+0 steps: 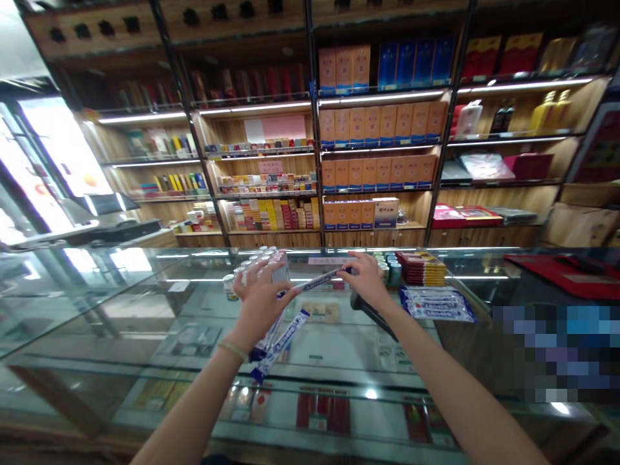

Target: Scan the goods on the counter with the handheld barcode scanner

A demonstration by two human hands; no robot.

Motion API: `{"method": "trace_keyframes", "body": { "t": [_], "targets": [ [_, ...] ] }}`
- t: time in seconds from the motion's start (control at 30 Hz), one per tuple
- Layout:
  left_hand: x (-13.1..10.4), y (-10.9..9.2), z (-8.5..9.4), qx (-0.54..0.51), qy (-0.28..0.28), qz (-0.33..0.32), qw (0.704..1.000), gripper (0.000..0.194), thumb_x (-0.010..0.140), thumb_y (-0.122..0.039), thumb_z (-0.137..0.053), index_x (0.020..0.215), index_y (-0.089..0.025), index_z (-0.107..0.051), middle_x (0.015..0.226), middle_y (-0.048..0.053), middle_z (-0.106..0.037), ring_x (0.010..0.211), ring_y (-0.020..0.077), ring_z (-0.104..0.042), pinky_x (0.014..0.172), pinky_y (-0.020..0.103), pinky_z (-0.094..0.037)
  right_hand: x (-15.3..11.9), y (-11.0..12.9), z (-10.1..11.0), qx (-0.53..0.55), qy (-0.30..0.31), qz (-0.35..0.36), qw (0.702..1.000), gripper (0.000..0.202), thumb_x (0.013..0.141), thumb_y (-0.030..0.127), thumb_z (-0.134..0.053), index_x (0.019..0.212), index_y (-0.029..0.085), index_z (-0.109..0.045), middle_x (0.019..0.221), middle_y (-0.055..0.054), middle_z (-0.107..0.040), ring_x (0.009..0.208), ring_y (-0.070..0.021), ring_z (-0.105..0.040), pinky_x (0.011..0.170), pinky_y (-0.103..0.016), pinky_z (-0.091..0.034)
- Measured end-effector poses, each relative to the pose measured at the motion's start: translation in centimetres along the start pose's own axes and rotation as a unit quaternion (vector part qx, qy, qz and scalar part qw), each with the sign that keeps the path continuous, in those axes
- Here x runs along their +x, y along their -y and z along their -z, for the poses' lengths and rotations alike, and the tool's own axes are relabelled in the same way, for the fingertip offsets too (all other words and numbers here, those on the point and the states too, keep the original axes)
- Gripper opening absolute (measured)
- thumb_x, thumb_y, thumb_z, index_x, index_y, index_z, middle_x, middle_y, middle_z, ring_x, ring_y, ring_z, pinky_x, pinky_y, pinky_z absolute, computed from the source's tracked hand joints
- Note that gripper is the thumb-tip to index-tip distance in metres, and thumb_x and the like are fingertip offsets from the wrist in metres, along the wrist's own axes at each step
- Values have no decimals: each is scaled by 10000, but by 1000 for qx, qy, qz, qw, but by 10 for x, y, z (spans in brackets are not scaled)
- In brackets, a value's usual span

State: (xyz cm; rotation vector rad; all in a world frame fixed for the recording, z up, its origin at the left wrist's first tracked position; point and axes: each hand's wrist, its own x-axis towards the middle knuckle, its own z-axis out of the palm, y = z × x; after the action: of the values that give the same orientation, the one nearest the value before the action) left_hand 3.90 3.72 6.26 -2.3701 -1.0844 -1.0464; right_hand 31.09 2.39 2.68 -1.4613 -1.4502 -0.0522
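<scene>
Above the glass counter, a narrow blue-and-white packet (pixel 320 280) is stretched between my two hands. My left hand (pixel 261 298) pinches its left end between thumb and fingers, the other fingers raised. My right hand (pixel 367 278) pinches the right end. Below my left hand, another long blue-and-white packet (pixel 281 345) lies slanted on the glass, with more packets partly hidden behind my left hand and wrist. To the right of my right forearm lies a flat group of similar packets (pixel 437 303). A dark handheld device (pixel 372 313) sits partly hidden behind my right forearm.
Cans (pixel 229 288) stand behind my left hand. Beyond my right hand are more cans (pixel 393 271) and a stack of red-and-gold packs (pixel 422 268). The glass counter (pixel 194 381) displays goods inside. A red mat (pixel 571 274) lies at right. Stocked shelves (pixel 378 147) line the wall.
</scene>
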Motion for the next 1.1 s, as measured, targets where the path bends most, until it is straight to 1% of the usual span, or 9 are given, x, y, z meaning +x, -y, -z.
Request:
{"method": "trace_keyframes", "body": {
  "t": [0.07, 0.1, 0.23, 0.37, 0.53, 0.63, 0.73, 0.93, 1.1],
  "targets": [
    [-21, 2, 10, 12, 3, 36, 999, 290, 890, -510, -656, 743, -298, -787, 1400, 46, -621, 1405, 355, -385, 1203, 619, -237, 1, 11, -9, 0, 48, -8, 999, 113, 841, 389, -756, 881, 286, -781, 1372, -31, -635, 1327, -277, -469, 1099, -457, -323],
    [-31, 1, 14, 23, -10, 52, 998, 295, 883, -501, -670, 705, -293, -776, 1375, 46, -638, 1387, 361, -402, 1197, 632, -228, 1, 16, -15, -2, 72, -13, 997, 118, 851, 391, -748, 906, 293, -783, 1374, -26, -634, 1328, -274, -468, 1094, -453, -328],
    [-65, -2, 23, 62, -34, 100, 992, 296, 878, -474, -688, 658, -283, -742, 1291, 45, -689, 1354, 379, -435, 1173, 700, -146, -2, 35, -41, -39, 153, -9, 987, 142, 890, 394, -708, 969, 297, -775, 1402, -22, -619, 1343, -267, -452, 1083, -450, -325],
    [-90, -4, 22, 78, -34, 116, 990, 316, 878, -463, -684, 636, -262, -708, 1262, 56, -696, 1328, 381, -450, 1154, 711, -131, -7, 47, -68, -85, 205, 5, 975, 164, 913, 380, -671, 1006, 283, -765, 1431, -31, -598, 1355, -265, -434, 1062, -443, -328],
    [-114, -16, 14, 99, -35, 132, 986, 300, 892, -427, -671, 651, -247, -679, 1245, 75, -702, 1315, 378, -452, 1147, 683, -178, -17, 57, -92, -94, 230, 6, 969, 172, 907, 368, -659, 994, 262, -762, 1437, -56, -591, 1373, -287, -409, 1071, -486, -299],
    [-120, -22, 10, 106, -47, 136, 984, 286, 890, -396, -675, 649, -242, -660, 1240, 78, -708, 1307, 377, -464, 1150, 681, -170, -23, 58, -100, -100, 238, 7, 966, 177, 911, 359, -643, 1013, 271, -756, 1441, -57, -586, 1383, -296, -389, 1089, -517, -267],
    [-121, -23, 6, 105, -50, 140, 983, 275, 890, -384, -673, 658, -239, -649, 1234, 79, -711, 1303, 376, -473, 1149, 680, -165, -26, 54, -105, -106, 243, 9, 964, 192, 917, 358, -632, 1046, 277, -750, 1458, -62, -569, 1392, -300, -368, 1100, -530, -244],
    [-120, -21, -1, 117, -40, 164, 979, 271, 870, -383, -690, 656, -231, -623, 1273, 81, -692, 1323, 389, -464, 1136, 701, -179, -20, 47, -115, -114, 249, 14, 962, 179, 889, 394, -697, 1023, 289, -752, 1439, -58, -576, 1385, -300, -366, 1092, -523, -248],
    [-118, -26, -3, 126, -32, 185, 974, 255, 853, -359, -705, 658, -229, -603, 1286, 89, -678, 1329, 389, -457, 1126, 708, -195, -15, 49, -124, -121, 255, 15, 959, 193, 881, 415, -725, 1026, 293, -757, 1455, -62, -564, 1393, -309, -368, 1095, -537, -252]
  ]
}}
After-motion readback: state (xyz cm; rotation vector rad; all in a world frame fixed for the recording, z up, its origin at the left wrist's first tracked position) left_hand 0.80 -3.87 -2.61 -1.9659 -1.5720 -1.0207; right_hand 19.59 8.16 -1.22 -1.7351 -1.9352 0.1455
